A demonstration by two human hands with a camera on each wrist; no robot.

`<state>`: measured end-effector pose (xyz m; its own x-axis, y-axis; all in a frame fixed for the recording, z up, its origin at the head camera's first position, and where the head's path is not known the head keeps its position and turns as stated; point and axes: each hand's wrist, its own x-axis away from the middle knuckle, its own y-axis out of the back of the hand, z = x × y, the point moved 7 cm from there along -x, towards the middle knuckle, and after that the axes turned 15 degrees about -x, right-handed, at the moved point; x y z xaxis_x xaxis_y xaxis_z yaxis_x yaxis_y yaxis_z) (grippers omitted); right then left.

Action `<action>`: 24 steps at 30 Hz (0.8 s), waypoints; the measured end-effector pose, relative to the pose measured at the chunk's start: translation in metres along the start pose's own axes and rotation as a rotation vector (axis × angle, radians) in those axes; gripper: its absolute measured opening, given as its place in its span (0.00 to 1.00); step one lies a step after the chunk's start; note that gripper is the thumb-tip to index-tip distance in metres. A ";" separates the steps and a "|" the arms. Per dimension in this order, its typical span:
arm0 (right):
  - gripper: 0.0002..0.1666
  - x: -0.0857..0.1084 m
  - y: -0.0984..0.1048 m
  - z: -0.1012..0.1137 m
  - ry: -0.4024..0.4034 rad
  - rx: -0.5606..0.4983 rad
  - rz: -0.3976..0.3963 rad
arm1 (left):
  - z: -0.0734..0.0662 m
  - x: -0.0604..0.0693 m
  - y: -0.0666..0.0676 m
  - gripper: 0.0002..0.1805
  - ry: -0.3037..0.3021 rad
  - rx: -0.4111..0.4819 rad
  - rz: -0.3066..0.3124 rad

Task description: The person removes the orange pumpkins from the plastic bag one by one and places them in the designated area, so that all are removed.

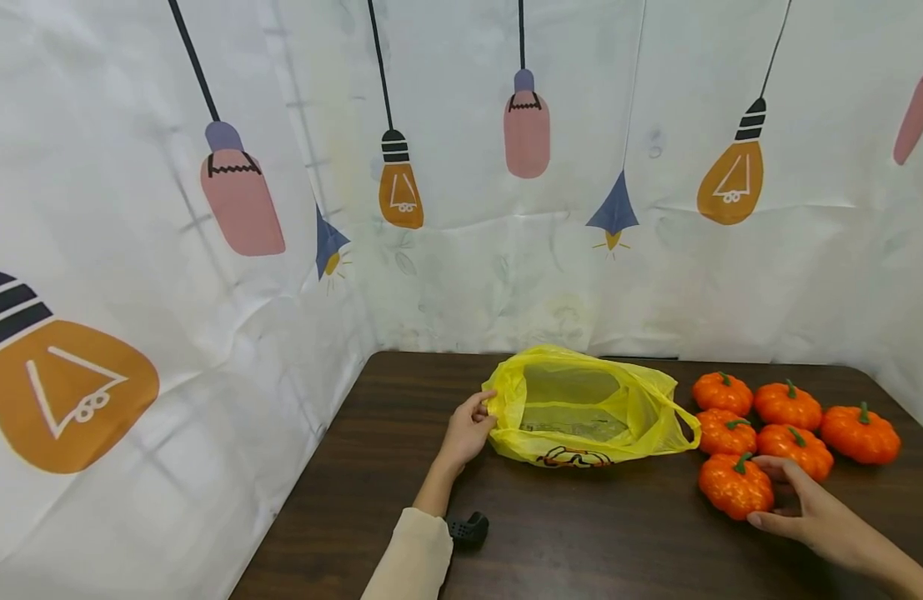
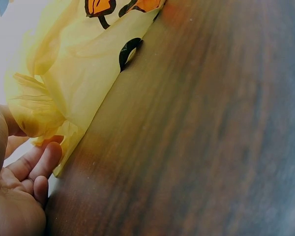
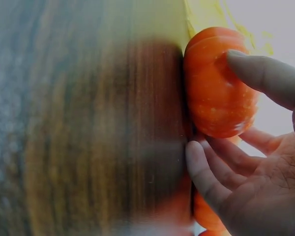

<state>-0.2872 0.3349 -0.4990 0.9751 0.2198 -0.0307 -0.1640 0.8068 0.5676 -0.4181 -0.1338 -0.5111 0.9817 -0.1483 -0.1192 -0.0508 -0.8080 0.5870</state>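
Note:
A yellow plastic bag (image 1: 574, 446) lies on the table with its mouth spread wide, showing its inside in the head view. My left hand (image 1: 467, 429) pinches the bag's left edge between thumb and fingers; the left wrist view shows the yellow film (image 2: 64, 93) bunched at that hand (image 2: 24, 182). On the right, my right hand (image 1: 802, 508) holds the nearest small orange pumpkin (image 1: 736, 486), thumb on one side and fingers on the other. In the right wrist view the thumb presses that pumpkin (image 3: 219, 83), which sits at the table surface.
Several more orange pumpkins with green stems, such as the rightmost pumpkin (image 1: 860, 435), stand close together behind the held one. The dark wooden table (image 1: 581, 533) ends at a white curtain (image 1: 461, 292) printed with lamps. A black wrist device (image 1: 469, 531) shows at the left sleeve.

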 end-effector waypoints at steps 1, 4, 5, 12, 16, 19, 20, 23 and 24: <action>0.42 0.000 0.000 0.001 0.000 0.003 0.001 | 0.001 0.000 0.000 0.25 0.002 -0.001 -0.001; 0.43 -0.001 0.000 0.002 -0.016 0.004 0.007 | 0.001 0.001 0.001 0.25 -0.002 0.005 -0.004; 0.43 0.000 0.000 0.003 -0.020 0.002 0.011 | 0.001 0.001 0.001 0.25 -0.002 0.008 -0.006; 0.43 0.005 0.006 0.013 -0.053 -0.005 -0.005 | 0.001 0.001 0.004 0.25 -0.010 0.062 -0.032; 0.42 0.006 0.014 0.024 -0.033 0.041 -0.070 | 0.004 0.000 0.008 0.24 0.011 0.069 -0.047; 0.40 0.005 0.016 0.034 0.016 0.060 -0.115 | 0.005 0.002 0.016 0.23 0.030 0.056 -0.070; 0.39 0.005 0.017 0.037 0.038 0.060 -0.130 | 0.004 0.003 0.020 0.23 0.033 0.049 -0.079; 0.35 0.003 0.015 0.046 0.085 0.041 -0.148 | -0.001 0.007 0.034 0.23 0.027 0.003 -0.120; 0.34 0.002 0.015 0.048 0.099 0.040 -0.156 | -0.003 0.009 0.040 0.23 0.020 -0.033 -0.136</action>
